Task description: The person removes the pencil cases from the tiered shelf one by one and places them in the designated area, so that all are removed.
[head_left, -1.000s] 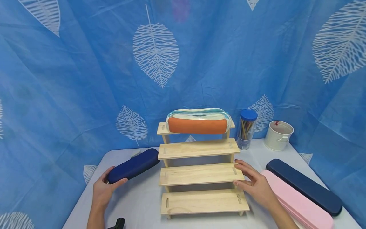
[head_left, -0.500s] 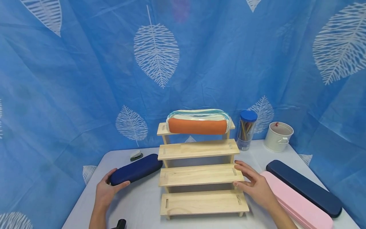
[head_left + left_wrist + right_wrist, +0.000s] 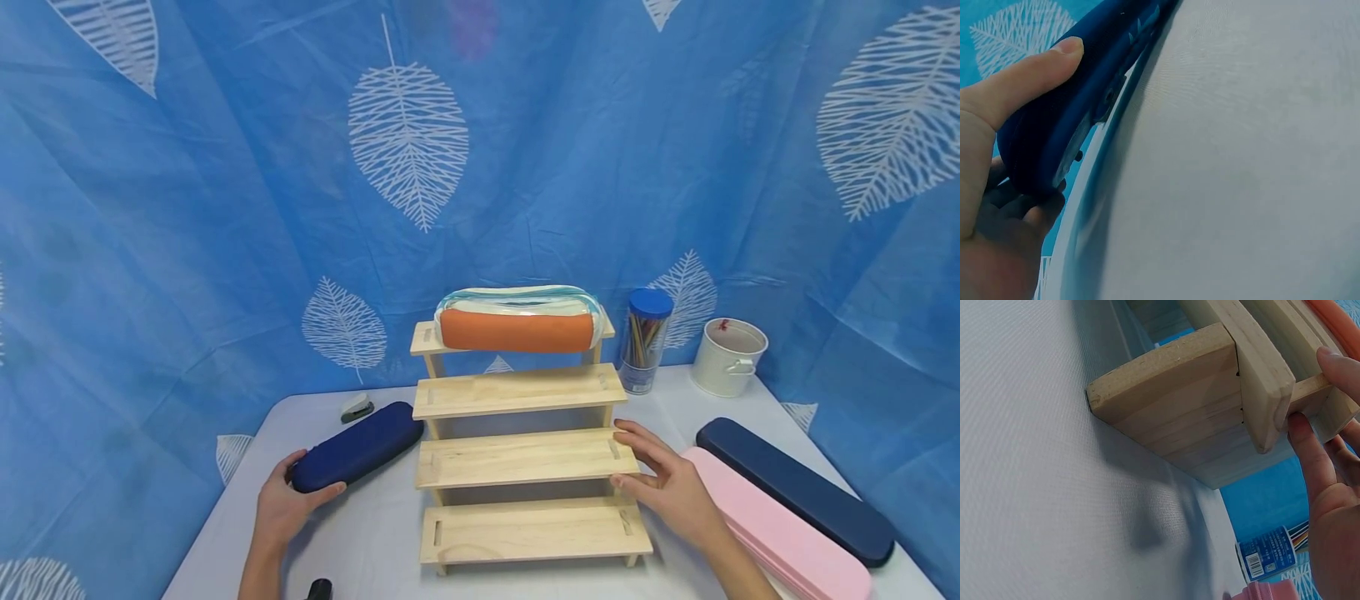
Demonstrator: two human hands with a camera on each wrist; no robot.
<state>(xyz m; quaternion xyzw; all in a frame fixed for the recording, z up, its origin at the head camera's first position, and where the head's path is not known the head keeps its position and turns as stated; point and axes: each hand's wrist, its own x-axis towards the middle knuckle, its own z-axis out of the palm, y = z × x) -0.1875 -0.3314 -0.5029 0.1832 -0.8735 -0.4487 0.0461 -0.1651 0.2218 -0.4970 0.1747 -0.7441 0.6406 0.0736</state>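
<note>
Fingers of left hand (image 3: pixel 283 506) grip navy case (image 3: pixel 356 447), underside hidden; right hand (image 3: pixel 670 483) steadies stand (image 3: pixel 525 457).

Over the last second the left hand (image 3: pixel 283 510) has carried the navy pencil case (image 3: pixel 356 447) down and slightly right, so it now appears to lie on the counter (image 3: pixel 375 533) beside the wooden stepped rack (image 3: pixel 525 454). That shift has uncovered a small stapler (image 3: pixel 357 407) behind the case, hidden a second ago.
</note>
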